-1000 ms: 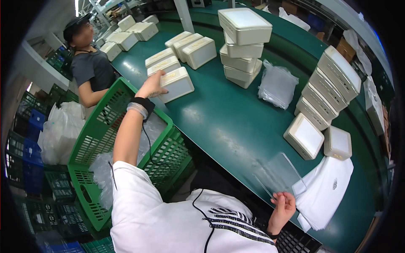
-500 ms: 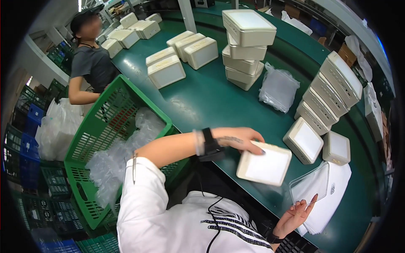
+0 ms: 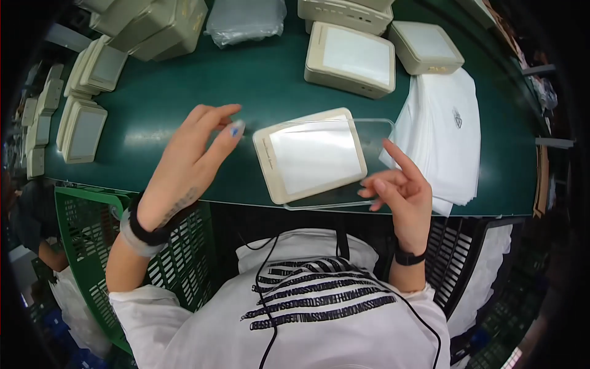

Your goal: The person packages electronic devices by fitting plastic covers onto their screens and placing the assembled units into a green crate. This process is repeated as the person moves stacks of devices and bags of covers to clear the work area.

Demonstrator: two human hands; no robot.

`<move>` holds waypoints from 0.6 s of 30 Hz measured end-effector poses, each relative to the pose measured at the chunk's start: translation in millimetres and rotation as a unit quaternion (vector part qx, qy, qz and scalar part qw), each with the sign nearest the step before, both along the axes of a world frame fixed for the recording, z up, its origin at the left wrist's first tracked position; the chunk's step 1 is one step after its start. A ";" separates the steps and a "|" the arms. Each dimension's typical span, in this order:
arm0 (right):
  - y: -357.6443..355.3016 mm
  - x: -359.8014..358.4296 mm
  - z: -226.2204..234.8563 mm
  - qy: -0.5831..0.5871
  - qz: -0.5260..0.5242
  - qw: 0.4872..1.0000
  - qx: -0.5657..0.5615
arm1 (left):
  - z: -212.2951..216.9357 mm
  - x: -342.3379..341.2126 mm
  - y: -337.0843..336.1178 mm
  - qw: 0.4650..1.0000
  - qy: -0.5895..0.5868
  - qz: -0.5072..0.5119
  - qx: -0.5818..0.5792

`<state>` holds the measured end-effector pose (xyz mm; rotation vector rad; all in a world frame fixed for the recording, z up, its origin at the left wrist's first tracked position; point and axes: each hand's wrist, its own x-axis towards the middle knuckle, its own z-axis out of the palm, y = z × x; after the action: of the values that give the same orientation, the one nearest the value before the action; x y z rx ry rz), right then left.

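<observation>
A cream box with a white top panel (image 3: pixel 316 154) lies near the table's front edge in front of me. Over it, reaching past its right side, is a thin transparent plastic lid (image 3: pixel 376 121). My right hand (image 3: pixel 405 194) grips this lid at its right edge, thumb and lower fingers bent, index finger stretched out. My left hand (image 3: pixel 190 150) hovers left of the box, apart from it, holding nothing, with thumb and fingers separated.
White sheets or bags (image 3: pixel 445 135) lie stacked at the right, under a smaller-looking cream box (image 3: pixel 427 46). Another cream box (image 3: pixel 350 58) stands behind mine. More boxes (image 3: pixel 92 64) line the left, beside a clear plastic pack (image 3: pixel 246 21). A green crate (image 3: pixel 92 246) sits below the table edge.
My left hand has let go of the cream box and drawn off to its left. My right hand has brought the transparent lid leftward over the box. The view has turned downward.
</observation>
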<state>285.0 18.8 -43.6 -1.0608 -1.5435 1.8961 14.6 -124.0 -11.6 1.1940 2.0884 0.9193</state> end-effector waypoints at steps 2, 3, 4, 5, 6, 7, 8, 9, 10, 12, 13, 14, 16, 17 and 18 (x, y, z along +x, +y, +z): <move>5.4 -9.3 3.9 -0.012 0.055 0.998 -0.008 | -6.9 8.2 -14.4 0.999 0.000 -0.049 -0.001; 6.4 -13.1 4.0 -0.018 0.084 0.996 -0.012 | -11.2 12.1 -21.4 0.995 0.004 -0.095 0.000; 7.1 -16.8 3.3 -0.022 0.084 0.996 -0.011 | -15.0 17.0 -24.5 0.996 0.000 -0.095 0.001; 7.7 -20.5 2.7 -0.027 0.092 0.995 -0.014 | -18.7 24.1 -24.9 0.995 -0.011 -0.097 0.012; 8.3 -22.5 2.1 -0.033 0.103 0.994 -0.016 | -22.4 32.7 -25.4 0.995 -0.022 -0.096 0.023; 8.2 -23.1 1.4 -0.039 0.114 0.993 -0.019 | -26.1 37.9 -26.5 0.994 -0.034 -0.095 0.034; 7.9 -22.7 0.7 -0.046 0.118 0.992 -0.018 | -30.2 40.0 -27.8 0.994 -0.040 -0.091 0.035; 8.8 -23.9 0.8 -0.046 0.115 0.992 -0.020 | -33.2 38.7 -26.7 0.994 -0.027 -0.101 0.032; 9.6 -24.8 0.6 -0.047 0.113 0.992 -0.022 | -36.3 37.5 -25.7 0.993 -0.014 -0.110 0.028; 11.4 -28.0 0.1 -0.051 0.112 0.992 -0.025 | -41.4 33.9 -23.6 0.993 -0.004 -0.118 0.024; 11.9 -29.9 -0.4 -0.060 0.111 0.992 -0.023 | -43.6 31.0 -21.8 0.992 0.003 -0.122 0.029; 12.2 -31.3 -1.2 -0.070 0.108 0.991 -0.021 | -46.2 28.3 -20.2 0.991 0.010 -0.125 0.034; 8.6 -26.7 6.1 -0.075 0.103 0.992 -0.008 | -42.1 29.5 -19.8 0.990 0.023 -0.131 0.050; 6.4 -23.9 10.4 -0.147 0.108 0.977 0.113 | -37.8 30.0 -19.6 0.987 0.046 -0.142 0.052; 7.9 -23.5 11.9 -0.219 0.112 0.943 0.226 | -36.0 28.6 -16.7 0.985 0.065 -0.152 0.049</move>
<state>261.5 26.7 -31.7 -1.1754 -2.2992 1.3716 43.2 -140.8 -47.6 1.6104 1.9024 0.8260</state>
